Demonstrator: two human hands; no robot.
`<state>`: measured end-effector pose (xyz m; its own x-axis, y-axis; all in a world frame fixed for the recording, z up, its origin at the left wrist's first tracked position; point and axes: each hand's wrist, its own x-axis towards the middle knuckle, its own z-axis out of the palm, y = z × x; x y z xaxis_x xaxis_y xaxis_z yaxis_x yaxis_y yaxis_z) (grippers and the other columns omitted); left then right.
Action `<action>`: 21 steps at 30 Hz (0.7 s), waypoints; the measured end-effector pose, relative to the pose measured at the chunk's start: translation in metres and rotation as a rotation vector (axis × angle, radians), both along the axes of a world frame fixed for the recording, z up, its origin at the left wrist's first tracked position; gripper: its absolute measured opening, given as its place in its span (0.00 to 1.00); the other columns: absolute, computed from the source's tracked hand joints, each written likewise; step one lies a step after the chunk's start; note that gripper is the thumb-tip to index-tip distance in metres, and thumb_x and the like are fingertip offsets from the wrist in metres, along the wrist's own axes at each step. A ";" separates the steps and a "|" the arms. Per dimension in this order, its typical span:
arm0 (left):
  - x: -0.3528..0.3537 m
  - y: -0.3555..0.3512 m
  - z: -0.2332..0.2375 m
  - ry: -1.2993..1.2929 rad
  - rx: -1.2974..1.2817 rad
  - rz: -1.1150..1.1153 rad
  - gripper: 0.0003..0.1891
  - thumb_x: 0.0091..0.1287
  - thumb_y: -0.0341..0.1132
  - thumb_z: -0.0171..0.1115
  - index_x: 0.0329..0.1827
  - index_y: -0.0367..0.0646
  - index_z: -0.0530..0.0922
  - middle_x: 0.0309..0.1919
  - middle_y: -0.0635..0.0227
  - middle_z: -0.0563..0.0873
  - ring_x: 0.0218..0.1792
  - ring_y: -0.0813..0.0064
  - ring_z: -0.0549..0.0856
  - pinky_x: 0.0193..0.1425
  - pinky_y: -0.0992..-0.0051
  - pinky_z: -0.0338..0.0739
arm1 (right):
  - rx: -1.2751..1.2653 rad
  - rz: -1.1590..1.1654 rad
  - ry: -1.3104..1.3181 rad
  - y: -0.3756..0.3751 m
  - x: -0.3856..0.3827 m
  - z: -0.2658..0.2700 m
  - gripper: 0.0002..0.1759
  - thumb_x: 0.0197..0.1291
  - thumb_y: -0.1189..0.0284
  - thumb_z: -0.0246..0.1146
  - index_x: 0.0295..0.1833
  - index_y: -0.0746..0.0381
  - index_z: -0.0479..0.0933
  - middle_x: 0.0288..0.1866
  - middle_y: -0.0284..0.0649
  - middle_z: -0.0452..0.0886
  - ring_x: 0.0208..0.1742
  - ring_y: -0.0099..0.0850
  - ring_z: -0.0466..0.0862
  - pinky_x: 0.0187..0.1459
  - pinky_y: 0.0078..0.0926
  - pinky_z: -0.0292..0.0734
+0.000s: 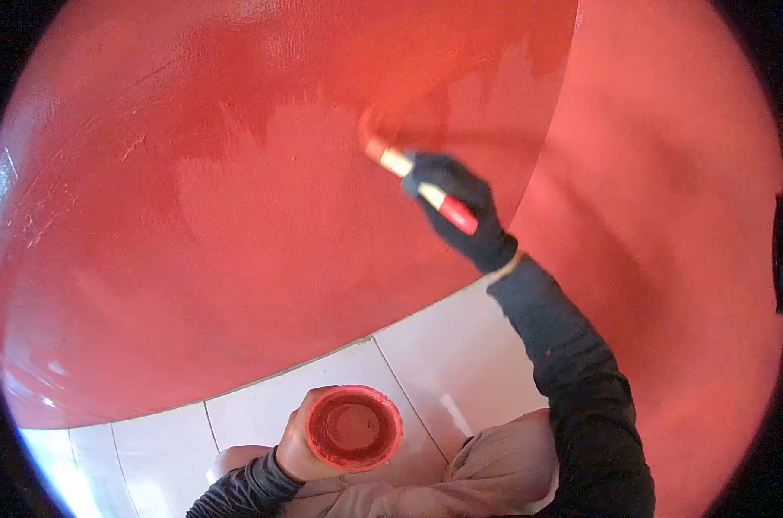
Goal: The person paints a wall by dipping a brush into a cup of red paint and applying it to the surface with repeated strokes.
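My right hand (454, 198), in a black glove, is closed round the handle of a paintbrush (395, 161). The handle is pale with a red end, and the red-coated bristles touch the wall (262, 285) or sit very close to it. Fresh, darker red paint covers the upper part of this wall, with ragged brush marks along its lower edge. Down by my lap, my bare left hand (300, 436) grips a round paint cup (354, 429) from its left side. Red paint lies inside it and coats the rim; most of my fingers are hidden behind the cup.
A second red wall (676, 216) meets the first at a corner on the right, with an arm's shadow across it. White floor tiles (296, 380) run along the wall's foot. My bent legs (495, 462) are close below the cup.
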<state>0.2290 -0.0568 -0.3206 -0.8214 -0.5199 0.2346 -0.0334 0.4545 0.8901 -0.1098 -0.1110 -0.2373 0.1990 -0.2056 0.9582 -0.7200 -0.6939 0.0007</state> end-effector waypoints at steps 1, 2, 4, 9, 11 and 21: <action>0.001 -0.001 -0.001 -0.020 -0.018 0.001 0.49 0.29 0.38 0.85 0.56 0.41 0.62 0.51 0.61 0.76 0.52 0.70 0.78 0.57 0.67 0.72 | 0.128 0.110 -0.080 0.009 0.010 -0.007 0.12 0.50 0.83 0.61 0.41 0.61 0.77 0.40 0.43 0.79 0.48 0.40 0.80 0.50 0.33 0.74; 0.001 -0.001 -0.001 -0.022 -0.019 0.001 0.49 0.29 0.38 0.85 0.56 0.41 0.62 0.51 0.61 0.76 0.52 0.70 0.78 0.57 0.67 0.72 | 0.119 0.068 -0.055 0.013 0.008 -0.003 0.10 0.52 0.82 0.62 0.42 0.62 0.76 0.39 0.42 0.79 0.47 0.37 0.80 0.50 0.31 0.74; 0.002 0.000 -0.004 -0.032 0.036 0.003 0.49 0.29 0.38 0.85 0.56 0.41 0.62 0.51 0.60 0.76 0.52 0.70 0.78 0.57 0.67 0.72 | 0.120 0.060 -0.244 0.013 -0.004 0.003 0.08 0.54 0.81 0.62 0.41 0.63 0.76 0.39 0.39 0.80 0.45 0.31 0.80 0.48 0.28 0.74; 0.002 0.000 -0.005 -0.012 0.055 0.000 0.49 0.30 0.38 0.85 0.56 0.41 0.62 0.51 0.61 0.76 0.52 0.69 0.78 0.57 0.67 0.73 | -0.138 -0.131 -0.586 0.013 -0.073 0.069 0.07 0.59 0.78 0.60 0.43 0.65 0.76 0.40 0.36 0.80 0.42 0.25 0.79 0.46 0.23 0.73; 0.002 0.000 -0.004 -0.002 0.021 0.001 0.49 0.30 0.38 0.85 0.56 0.41 0.62 0.51 0.61 0.76 0.52 0.69 0.78 0.57 0.67 0.73 | -0.256 -0.174 -0.564 0.010 -0.079 0.076 0.07 0.59 0.79 0.59 0.43 0.65 0.76 0.40 0.35 0.80 0.42 0.25 0.78 0.46 0.23 0.73; 0.002 0.002 -0.005 0.022 0.037 0.039 0.47 0.31 0.39 0.84 0.56 0.40 0.64 0.50 0.60 0.77 0.51 0.70 0.79 0.55 0.69 0.74 | -0.222 -0.230 -0.360 0.032 -0.060 0.047 0.07 0.55 0.82 0.61 0.40 0.65 0.77 0.41 0.40 0.80 0.43 0.29 0.80 0.46 0.26 0.74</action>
